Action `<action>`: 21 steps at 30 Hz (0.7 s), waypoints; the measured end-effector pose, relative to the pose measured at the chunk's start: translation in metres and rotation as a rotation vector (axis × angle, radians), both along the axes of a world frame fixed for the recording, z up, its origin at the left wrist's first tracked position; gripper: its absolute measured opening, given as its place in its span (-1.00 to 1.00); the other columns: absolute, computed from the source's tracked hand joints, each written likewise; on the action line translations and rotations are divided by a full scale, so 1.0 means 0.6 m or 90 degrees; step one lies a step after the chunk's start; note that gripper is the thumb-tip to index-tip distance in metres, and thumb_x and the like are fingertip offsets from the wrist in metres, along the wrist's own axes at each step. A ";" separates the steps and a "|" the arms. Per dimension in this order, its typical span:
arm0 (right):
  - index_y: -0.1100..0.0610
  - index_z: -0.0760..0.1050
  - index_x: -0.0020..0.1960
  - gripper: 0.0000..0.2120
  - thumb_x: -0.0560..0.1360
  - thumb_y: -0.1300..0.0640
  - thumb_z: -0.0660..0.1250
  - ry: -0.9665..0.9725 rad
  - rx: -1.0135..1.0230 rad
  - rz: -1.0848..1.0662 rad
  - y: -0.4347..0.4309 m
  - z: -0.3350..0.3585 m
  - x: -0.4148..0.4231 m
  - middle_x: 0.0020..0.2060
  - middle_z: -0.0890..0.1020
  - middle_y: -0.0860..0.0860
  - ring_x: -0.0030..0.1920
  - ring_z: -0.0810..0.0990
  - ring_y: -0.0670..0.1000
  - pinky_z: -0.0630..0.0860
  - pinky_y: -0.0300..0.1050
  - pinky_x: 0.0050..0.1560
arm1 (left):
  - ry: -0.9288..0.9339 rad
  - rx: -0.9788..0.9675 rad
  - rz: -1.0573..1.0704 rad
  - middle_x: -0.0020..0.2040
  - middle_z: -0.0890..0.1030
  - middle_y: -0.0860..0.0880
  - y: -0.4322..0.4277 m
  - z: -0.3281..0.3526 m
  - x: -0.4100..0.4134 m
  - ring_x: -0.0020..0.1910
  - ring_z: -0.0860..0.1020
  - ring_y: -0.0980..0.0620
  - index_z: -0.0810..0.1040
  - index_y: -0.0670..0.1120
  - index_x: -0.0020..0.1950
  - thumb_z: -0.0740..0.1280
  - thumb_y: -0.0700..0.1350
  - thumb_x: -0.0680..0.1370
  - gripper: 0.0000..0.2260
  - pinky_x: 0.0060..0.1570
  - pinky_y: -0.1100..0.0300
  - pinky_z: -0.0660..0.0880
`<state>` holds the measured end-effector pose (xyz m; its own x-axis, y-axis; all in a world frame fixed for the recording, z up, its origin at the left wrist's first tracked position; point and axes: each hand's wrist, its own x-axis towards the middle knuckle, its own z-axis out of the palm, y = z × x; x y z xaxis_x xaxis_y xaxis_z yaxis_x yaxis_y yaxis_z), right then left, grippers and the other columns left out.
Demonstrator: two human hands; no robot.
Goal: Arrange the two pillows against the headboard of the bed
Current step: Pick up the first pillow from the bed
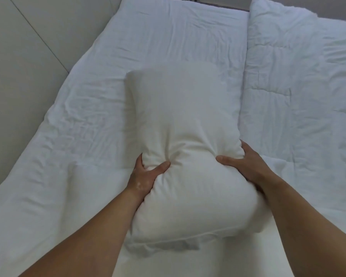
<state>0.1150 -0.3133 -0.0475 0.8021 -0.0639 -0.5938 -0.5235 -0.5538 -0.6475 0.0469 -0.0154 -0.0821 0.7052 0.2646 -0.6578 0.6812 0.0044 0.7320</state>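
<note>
A white pillow [184, 120] is held up over the bed, long axis pointing away from me. My left hand [146, 172] squeezes its left side near the middle, thumb on top. My right hand [242, 162] grips its right side at the same height, and the fabric bunches between the two hands. The padded beige headboard [22, 62] runs along the left edge of the view. I see only one pillow; a second one is not distinguishable.
A wrinkled white sheet [78, 126] covers the mattress. A folded white duvet [304, 86] lies across the right part of the bed, its fold edge running down just right of the pillow.
</note>
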 end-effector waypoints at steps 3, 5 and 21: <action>-0.17 0.50 0.39 -0.22 0.25 -0.18 0.70 -0.048 0.036 -0.022 0.015 0.015 -0.015 0.17 0.68 -0.22 0.17 0.66 -0.09 0.53 0.05 0.33 | -0.028 -0.002 0.008 0.16 0.71 0.10 0.005 0.015 -0.009 0.11 0.69 0.07 0.54 0.04 0.36 0.67 0.11 0.26 -0.29 0.17 0.10 0.59; -0.25 0.49 0.21 -0.41 0.31 -0.05 0.70 -0.091 0.053 -0.032 0.026 0.036 -0.025 0.05 0.66 -0.29 0.05 0.62 -0.23 0.53 -0.01 0.20 | -0.050 0.002 0.007 0.12 0.74 0.06 0.013 0.033 -0.013 0.07 0.72 0.08 0.59 -0.01 0.31 0.67 0.02 0.32 -0.41 0.16 0.09 0.62; -0.16 0.43 0.51 -0.19 0.33 0.01 0.67 -0.269 0.171 -0.029 0.259 0.170 -0.173 0.24 0.66 -0.20 0.22 0.65 -0.02 0.57 0.12 0.31 | -0.196 0.255 -0.084 0.42 0.57 0.05 0.233 0.294 -0.110 0.40 0.52 0.02 0.43 -0.03 0.55 0.66 0.16 0.28 -0.11 0.42 0.11 0.38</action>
<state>0.0114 -0.1576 0.0547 0.9758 0.0059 -0.2184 -0.2050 -0.3208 -0.9247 -0.0192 0.1245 0.0942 0.8946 0.3483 -0.2799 0.4097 -0.3891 0.8251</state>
